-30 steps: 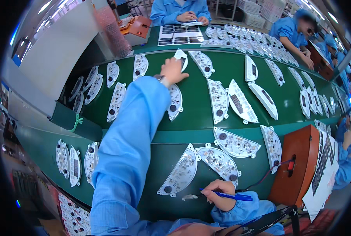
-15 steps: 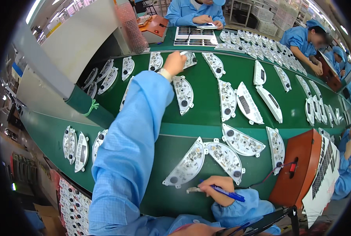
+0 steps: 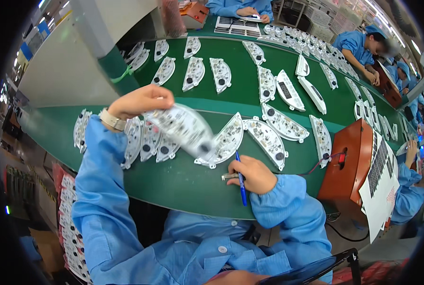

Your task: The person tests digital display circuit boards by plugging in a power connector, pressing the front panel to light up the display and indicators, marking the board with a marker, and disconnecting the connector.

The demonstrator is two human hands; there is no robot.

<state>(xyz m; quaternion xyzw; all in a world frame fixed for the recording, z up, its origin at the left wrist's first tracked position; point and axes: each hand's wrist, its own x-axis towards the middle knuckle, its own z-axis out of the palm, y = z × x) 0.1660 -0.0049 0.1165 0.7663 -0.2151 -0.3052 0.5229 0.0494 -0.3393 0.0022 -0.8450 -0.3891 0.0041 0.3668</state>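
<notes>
Above the bench [image 3: 183, 185], left fingers [image 3: 160, 95] clamp one panel [image 3: 182, 127]; right fingers [image 3: 236, 166], one pen [image 3: 242, 190], one small piece [image 3: 227, 176].

A head-worn fisheye looks forward and down from close above the green bench [image 3: 188, 190], though far right seems unclear.

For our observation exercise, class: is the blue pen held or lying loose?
Held: both ends of the blue pen stick out from the right hand.
</notes>
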